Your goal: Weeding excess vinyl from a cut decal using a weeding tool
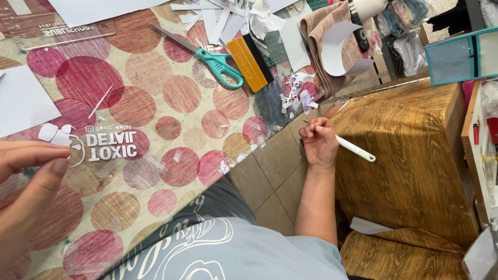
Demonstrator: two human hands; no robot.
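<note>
Decal [109,146], white lettering on clear film, lies flat on the dotted cloth [171,98]; left hand [26,171] pinches its edge, seemingly to steady it. Right hand [319,142], off the table, is closed around a white tool [355,149].

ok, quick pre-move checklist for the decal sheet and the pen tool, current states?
1. Left hand grips the clear transfer sheet with white decal lettering at its edge: ok.
2. Sheet lies flat on the red-dotted tablecloth: cannot tell, it is transparent.
3. Right hand is closed around the slim white pen-shaped tool with green end: ok.
4. Tool is over the sheet: not ok, it is held off the table edge, above the wood-grain surface.
5. Teal-handled scissors and orange squeegee lie apart from the sheet: ok.
</note>
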